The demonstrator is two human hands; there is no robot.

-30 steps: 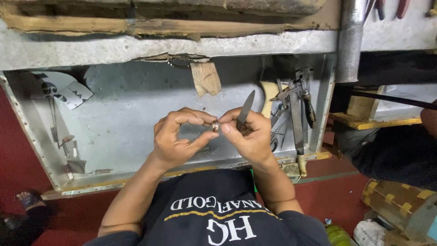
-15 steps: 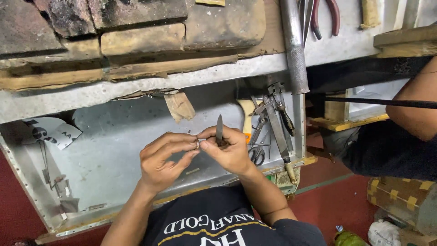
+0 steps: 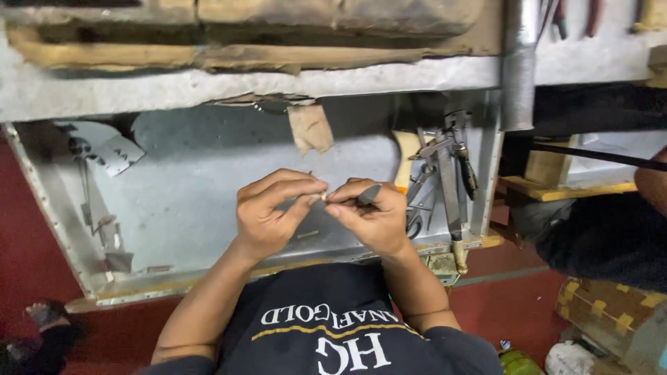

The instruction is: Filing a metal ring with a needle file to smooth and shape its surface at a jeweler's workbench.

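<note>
Above the metal tray [image 3: 208,201], my left hand [image 3: 267,215] and right hand [image 3: 372,219] both pinch a tiny, light piece [image 3: 321,198], probably slippery, while the right also grips a thin dark tool [image 3: 368,194].

Dark navy tee w/ short sleeves, white & gold print on chest, bare forearms, no gloves

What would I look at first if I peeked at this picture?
Right in the middle, the left hand and the right hand pinch a tiny pale piece together over a grey metal tray. At the tray's right edge sits a heap of grey metal hand tools.
</note>
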